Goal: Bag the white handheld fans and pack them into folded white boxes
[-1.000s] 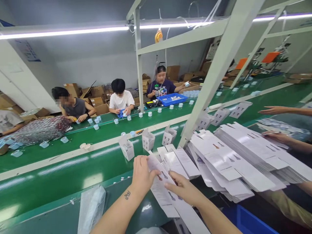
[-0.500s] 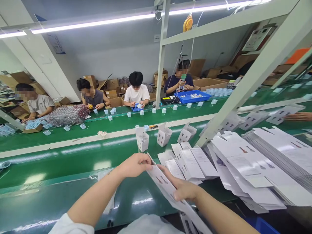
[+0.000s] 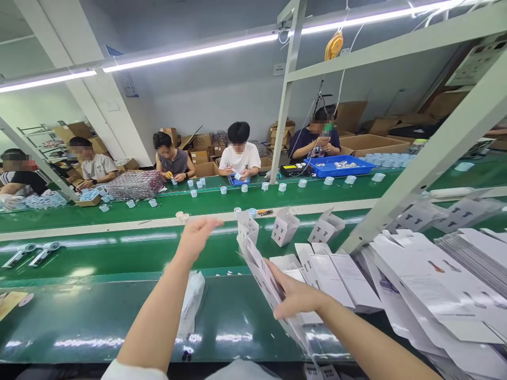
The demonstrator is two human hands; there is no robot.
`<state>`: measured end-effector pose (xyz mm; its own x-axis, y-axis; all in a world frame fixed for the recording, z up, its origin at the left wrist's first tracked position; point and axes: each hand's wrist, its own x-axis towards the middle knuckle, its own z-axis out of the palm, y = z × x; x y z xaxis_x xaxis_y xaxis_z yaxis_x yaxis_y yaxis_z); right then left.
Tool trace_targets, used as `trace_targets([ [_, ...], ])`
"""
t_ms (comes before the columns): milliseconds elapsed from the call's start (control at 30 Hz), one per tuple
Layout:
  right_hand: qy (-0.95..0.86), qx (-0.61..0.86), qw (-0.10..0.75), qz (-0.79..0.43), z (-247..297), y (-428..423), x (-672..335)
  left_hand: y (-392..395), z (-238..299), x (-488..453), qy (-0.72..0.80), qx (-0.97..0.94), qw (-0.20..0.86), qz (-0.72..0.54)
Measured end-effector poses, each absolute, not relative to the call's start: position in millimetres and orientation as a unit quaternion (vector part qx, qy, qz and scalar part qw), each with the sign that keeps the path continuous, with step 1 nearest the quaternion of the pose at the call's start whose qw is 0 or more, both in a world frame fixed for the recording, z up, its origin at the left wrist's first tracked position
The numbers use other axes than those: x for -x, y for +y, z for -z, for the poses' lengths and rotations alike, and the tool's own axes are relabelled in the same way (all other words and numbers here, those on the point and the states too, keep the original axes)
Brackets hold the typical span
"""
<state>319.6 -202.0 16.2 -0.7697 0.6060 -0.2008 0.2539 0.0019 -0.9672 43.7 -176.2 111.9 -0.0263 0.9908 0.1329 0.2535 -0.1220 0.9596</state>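
My right hand (image 3: 297, 295) grips a white printed carton (image 3: 263, 274) that is folded nearly flat. The carton slants upright in front of me, with its flaps at the top. My left hand (image 3: 197, 238) is raised over the green belt to the left of the carton, apart from it. Its fingers stretch to the right, slightly blurred, with nothing visible in them. Beyond the carton, an open white box (image 3: 247, 228) is partly covered by the carton's top. Two more open boxes, a near one (image 3: 285, 228) and another (image 3: 326, 227), stand to its right on the belt.
Flattened cartons (image 3: 435, 285) are stacked at the right, beside smaller white boxes (image 3: 332, 274). A slanting metal post (image 3: 415, 142) crosses the right side. A plastic bag (image 3: 192, 301) lies on the near ledge. Light-blue cups (image 3: 244, 188) line the far belt, where several people work.
My left hand has let go of the carton and moved up and left. The carton stays in my right hand, now more upright. The view has swung left, revealing handheld devices on the belt.
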Motion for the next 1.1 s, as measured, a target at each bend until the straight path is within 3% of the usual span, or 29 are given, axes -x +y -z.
trace_targets([
  [100,-0.7,0.471,0.164,-0.512,-25,-204,-317,-153,-100,-38,0.66,-0.534,0.267,-0.457],
  [200,-0.691,0.56,0.211,-0.405,-21,-209,-307,-162,-84,-50,0.66,-0.534,0.243,-0.469],
  [300,-0.717,0.59,0.222,-0.296,-6,-211,-293,-186,-75,-70,0.609,-0.576,0.304,-0.454],
  [433,-0.755,0.577,0.26,-0.171,22,-217,-274,-199,-74,-84,0.567,-0.671,0.411,-0.244],
  [500,-0.761,0.566,0.278,-0.154,29,-224,-273,-202,-74,-82,0.544,-0.683,0.445,-0.199],
  [600,-0.782,0.505,0.259,-0.259,15,-231,-289,-213,-78,-70,0.481,-0.735,0.43,-0.211],
  [733,-0.767,0.319,0.162,-0.532,-37,-214,-330,-241,-98,-60,0.376,-0.858,0.296,-0.188],
  [867,-0.697,0.147,0.039,-0.701,-71,-190,-335,-261,-119,-66,0.312,-0.899,0.256,-0.168],
  [967,-0.653,0.085,-0.008,-0.753,-72,-190,-321,-263,-133,-67,0.298,-0.906,0.269,-0.135],
  [1100,-0.675,0.12,0.054,-0.726,-60,-200,-314,-255,-145,-56,0.271,-0.892,0.355,-0.069],
])
